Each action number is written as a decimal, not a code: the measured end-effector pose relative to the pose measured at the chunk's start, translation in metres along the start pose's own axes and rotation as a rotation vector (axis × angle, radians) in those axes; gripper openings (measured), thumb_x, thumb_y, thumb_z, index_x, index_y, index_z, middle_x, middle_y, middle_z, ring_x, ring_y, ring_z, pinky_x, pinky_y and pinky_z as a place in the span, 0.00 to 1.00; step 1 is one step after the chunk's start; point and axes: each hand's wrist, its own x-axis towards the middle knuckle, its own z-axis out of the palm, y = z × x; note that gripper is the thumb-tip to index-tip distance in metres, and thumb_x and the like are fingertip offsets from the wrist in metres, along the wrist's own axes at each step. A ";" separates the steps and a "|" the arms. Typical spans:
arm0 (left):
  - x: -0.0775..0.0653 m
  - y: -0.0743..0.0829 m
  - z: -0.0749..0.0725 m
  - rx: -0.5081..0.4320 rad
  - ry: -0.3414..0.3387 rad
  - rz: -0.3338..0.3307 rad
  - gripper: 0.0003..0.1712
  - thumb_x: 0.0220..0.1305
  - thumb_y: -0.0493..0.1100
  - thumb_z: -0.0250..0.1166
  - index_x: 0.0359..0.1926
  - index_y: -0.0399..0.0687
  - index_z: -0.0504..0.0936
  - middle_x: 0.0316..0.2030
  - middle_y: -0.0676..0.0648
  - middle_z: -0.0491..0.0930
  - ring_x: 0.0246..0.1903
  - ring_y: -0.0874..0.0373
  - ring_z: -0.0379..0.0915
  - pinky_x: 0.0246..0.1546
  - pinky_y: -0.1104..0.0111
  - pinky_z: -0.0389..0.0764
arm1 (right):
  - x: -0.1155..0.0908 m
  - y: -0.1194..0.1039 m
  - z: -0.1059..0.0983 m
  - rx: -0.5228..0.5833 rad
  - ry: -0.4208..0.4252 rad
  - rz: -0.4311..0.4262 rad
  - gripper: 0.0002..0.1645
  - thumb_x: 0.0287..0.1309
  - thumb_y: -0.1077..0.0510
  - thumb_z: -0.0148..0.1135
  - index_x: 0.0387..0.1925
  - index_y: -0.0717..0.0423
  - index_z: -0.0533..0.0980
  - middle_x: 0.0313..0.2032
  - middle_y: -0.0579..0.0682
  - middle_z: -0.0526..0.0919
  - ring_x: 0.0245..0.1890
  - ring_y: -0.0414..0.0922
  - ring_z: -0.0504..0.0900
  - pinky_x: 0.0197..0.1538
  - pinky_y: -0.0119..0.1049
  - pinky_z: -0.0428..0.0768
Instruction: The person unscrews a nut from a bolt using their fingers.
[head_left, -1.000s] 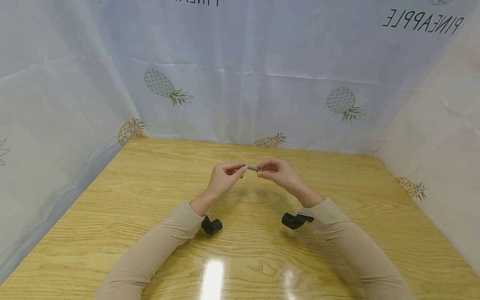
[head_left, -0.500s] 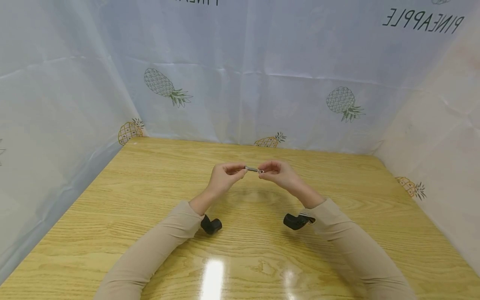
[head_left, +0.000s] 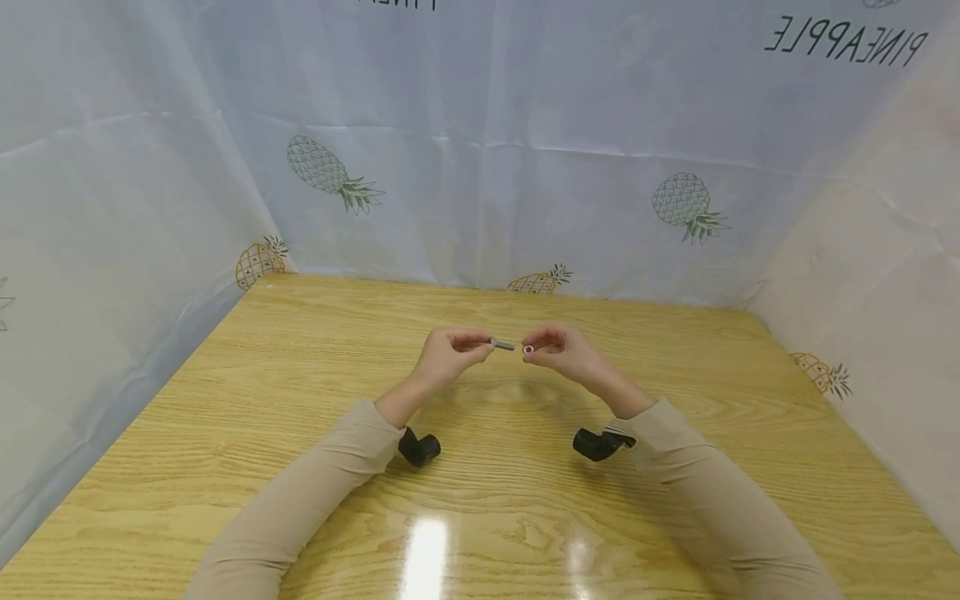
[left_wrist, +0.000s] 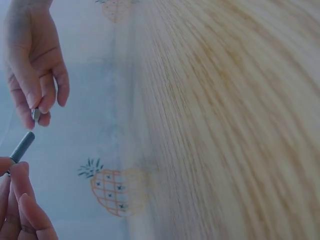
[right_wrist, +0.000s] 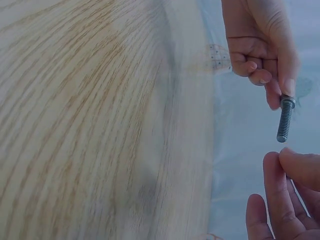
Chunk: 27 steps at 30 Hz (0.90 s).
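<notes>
My left hand pinches a grey metal bolt by its head end, the threaded shank pointing toward the right hand. The thread shows clearly on the bolt in the right wrist view. Opposite it, my right hand holds a small metal nut between thumb and fingertips. In the left wrist view the nut sits edge-on, just off the bolt's tip, with a small gap between them. Both hands are above the table. The fingers hide the nut in the right wrist view.
The wood-grain table spreads beneath both arms. Black wrist mounts hang under the sleeves. A pale curtain printed with pineapples stands behind the table and along both sides.
The nut has come away from the bolt's end as the right hand shifted slightly right and down. The nut has turned so its hole faces the head camera. The bolt's free end dips a little.
</notes>
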 end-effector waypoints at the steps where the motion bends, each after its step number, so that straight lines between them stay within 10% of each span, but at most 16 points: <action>1: 0.001 -0.001 0.000 0.007 0.001 -0.006 0.15 0.59 0.40 0.65 0.47 0.40 0.83 0.43 0.40 0.84 0.33 0.65 0.80 0.41 0.70 0.81 | 0.000 0.001 0.000 -0.002 0.000 0.003 0.21 0.60 0.58 0.60 0.53 0.64 0.72 0.47 0.57 0.79 0.49 0.55 0.79 0.56 0.52 0.75; 27: 0.005 -0.011 -0.006 0.155 -0.041 -0.124 0.15 0.61 0.40 0.63 0.48 0.40 0.83 0.42 0.40 0.84 0.36 0.58 0.81 0.42 0.67 0.79 | 0.000 0.031 -0.012 -0.086 -0.024 -0.013 0.20 0.60 0.61 0.60 0.51 0.68 0.74 0.45 0.62 0.80 0.43 0.48 0.81 0.50 0.45 0.79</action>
